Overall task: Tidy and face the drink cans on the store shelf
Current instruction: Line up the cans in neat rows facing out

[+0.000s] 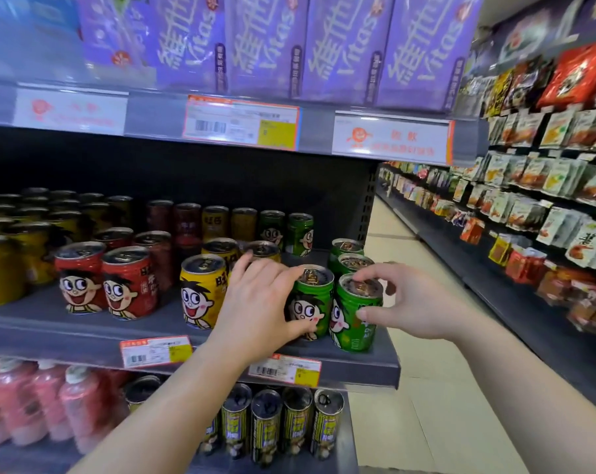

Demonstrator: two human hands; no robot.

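Two green cartoon-face cans stand at the front right of the middle shelf (84,340). My left hand (259,299) wraps around the left green can (315,302), whose face looks outward. My right hand (406,299) pinches the right green can (354,316), fingertips on its top rim and thumb on its side; its face is turned to the left. More green cans (353,263) stand behind these. A yellow can (200,292) stands just left of my left hand, and two red cans (129,285) sit further left.
Purple drink cartons (341,46) fill the shelf above, with price tags (241,123) on its edge. Below are pink bottles (43,401) and dark tall cans (296,422). The shelf ends right of the green cans; an aisle floor (426,388) and snack racks (546,200) lie beyond.
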